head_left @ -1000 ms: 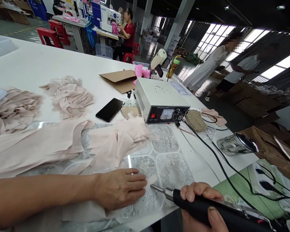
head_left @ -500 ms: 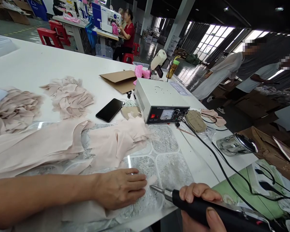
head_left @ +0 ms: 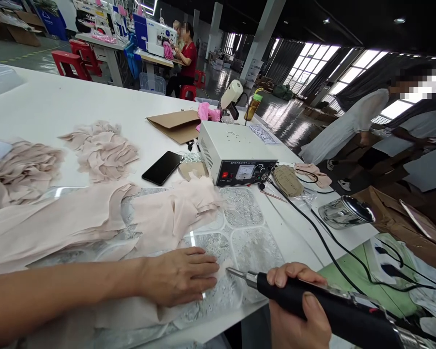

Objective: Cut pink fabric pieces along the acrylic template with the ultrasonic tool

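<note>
My left hand (head_left: 183,276) lies flat, palm down, fingers stretched out, over pale pink fabric (head_left: 125,312) on a grey marbled mat (head_left: 256,252). A small tip of pale cloth shows just beyond its fingertips. My right hand (head_left: 298,300) is wrapped round the black handle of an ultrasonic cutter (head_left: 334,315). The cutter's metal tip points left and meets the mat or cloth edge close to my left fingers; exact contact cannot be made out. Cut pink fabric pieces (head_left: 170,211) lie beyond my left hand, beside a longer layered stack (head_left: 69,220).
A generator box (head_left: 240,150) with a dial stands behind, its black cable (head_left: 312,230) running right. Nearby are a phone (head_left: 162,167), cardboard (head_left: 174,123), a glass jar (head_left: 345,212) and fabric heaps (head_left: 103,152). People stand at right; another sits sewing at the back.
My left hand has shifted slightly up, and the cutter's tip has moved a little up along the cloth. The view has shifted slightly. A person at right has moved.
</note>
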A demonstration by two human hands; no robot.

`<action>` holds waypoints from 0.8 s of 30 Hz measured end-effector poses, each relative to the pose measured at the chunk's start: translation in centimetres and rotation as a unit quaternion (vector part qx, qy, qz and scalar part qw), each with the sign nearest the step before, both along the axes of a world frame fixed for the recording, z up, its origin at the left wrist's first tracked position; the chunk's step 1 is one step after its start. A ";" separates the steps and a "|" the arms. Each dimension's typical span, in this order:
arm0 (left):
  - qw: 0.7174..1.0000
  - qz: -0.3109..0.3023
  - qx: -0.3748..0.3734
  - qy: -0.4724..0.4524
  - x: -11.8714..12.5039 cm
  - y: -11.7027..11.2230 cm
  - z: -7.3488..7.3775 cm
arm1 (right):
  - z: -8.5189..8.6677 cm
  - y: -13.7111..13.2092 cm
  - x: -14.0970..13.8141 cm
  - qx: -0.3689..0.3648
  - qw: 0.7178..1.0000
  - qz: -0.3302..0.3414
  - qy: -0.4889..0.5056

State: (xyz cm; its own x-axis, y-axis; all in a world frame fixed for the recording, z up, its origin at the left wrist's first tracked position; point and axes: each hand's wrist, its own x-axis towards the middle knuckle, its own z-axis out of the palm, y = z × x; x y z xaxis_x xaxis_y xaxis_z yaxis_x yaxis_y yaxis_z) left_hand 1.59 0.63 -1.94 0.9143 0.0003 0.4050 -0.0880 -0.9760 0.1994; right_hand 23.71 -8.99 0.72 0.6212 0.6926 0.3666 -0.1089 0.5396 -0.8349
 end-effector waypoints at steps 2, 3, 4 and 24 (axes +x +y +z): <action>1.000 0.010 -0.001 -0.003 -0.3 0.0 0.1 | -0.2 0.2 -0.1 0.008 1.000 0.004 -0.011; 1.000 0.013 0.000 -0.004 -0.4 -0.1 0.1 | -0.3 0.2 -0.1 0.009 1.000 0.006 -0.015; 1.000 0.015 0.003 -0.004 -0.6 -0.1 0.2 | -0.4 0.1 -0.1 0.010 1.000 0.007 -0.019; 0.999 -0.043 0.003 0.032 3.6 4.2 0.7 | -1.2 3.5 2.2 0.088 0.994 -0.025 -0.051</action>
